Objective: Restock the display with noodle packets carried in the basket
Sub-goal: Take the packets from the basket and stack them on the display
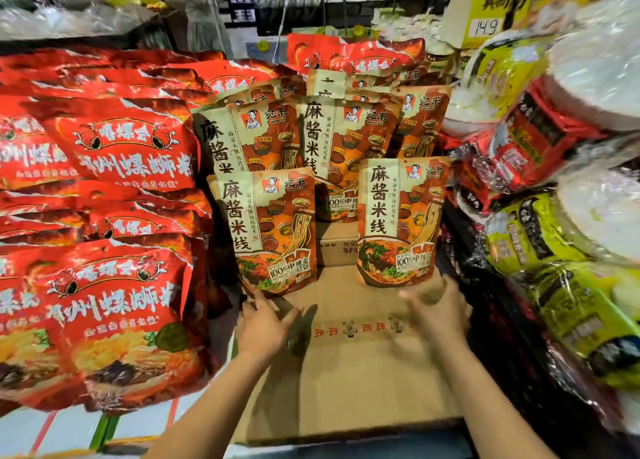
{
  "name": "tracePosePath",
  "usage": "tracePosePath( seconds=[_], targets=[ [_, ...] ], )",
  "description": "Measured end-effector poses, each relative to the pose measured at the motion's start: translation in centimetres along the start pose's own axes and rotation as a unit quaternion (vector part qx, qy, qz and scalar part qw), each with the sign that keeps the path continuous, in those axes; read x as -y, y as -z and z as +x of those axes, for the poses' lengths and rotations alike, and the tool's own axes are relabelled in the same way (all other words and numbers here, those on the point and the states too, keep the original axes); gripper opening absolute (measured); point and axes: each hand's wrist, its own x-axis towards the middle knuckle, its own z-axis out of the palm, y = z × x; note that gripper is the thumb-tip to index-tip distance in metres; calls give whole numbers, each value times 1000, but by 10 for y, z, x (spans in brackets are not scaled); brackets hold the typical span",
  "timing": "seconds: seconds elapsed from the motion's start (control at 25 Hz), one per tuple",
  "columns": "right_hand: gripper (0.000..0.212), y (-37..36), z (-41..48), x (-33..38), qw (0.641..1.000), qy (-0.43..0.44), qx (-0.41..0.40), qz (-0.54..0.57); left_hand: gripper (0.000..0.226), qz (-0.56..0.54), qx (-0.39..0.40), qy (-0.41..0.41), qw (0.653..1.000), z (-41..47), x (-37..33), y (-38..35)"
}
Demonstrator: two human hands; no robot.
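at lower centre the left hand (263, 323) is open with fingers spread, its fingertips at the bottom edge of the left front noodle packet (273, 230), gripping nothing. the right hand (438, 308), blurred, is also open and sits just below the right front noodle packet (401, 219). both packets stand upright on a cardboard box (346, 372).

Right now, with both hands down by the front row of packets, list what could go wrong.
1. The front left rice-noodle packet and front right rice-noodle packet stand upright on a cardboard box. A knock from the left hand or the blurred right hand may topple them.
2. The red snail-noodle packets lean outward beside the left forearm, and an elbow could drag them off.
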Motion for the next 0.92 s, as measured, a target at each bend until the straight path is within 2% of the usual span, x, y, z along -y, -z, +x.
tracePosePath(
  seconds=[0.12, 0.2, 0.4, 0.52, 0.6, 0.68, 0.84, 0.92],
  targets=[
    [102, 0, -51, -22, 993, 20, 54, -103, 103, 136, 21, -84, 987, -24, 10, -10],
    [100, 3, -78, -39, 987, 28, 66, -145, 101, 172, 22, -136, 976, -39, 14, -13],
    [94, 24, -148, -65, 976, 5, -20, -215, 93, 190, 73, -234, 951, -76, 10, -20],
    [92, 36, -196, -82, 959, -52, -18, -277, 90, 191, 108, -286, 933, -99, 17, -24],
    [95, 46, -244, -100, 954, -113, -23, -277, 88, 205, 129, -344, 907, -126, 23, -32],
    [97, 50, -267, -123, 954, -129, -25, -269, 88, 222, 94, -377, 894, -143, 24, -39],
    [99, 68, -370, -174, 933, -254, -70, -246, 90, 229, 196, -459, 835, -205, 37, -60],
    [101, 77, -416, -205, 920, -312, -82, -221, 92, 244, 219, -489, 808, -241, 42, -74]
  ],
)
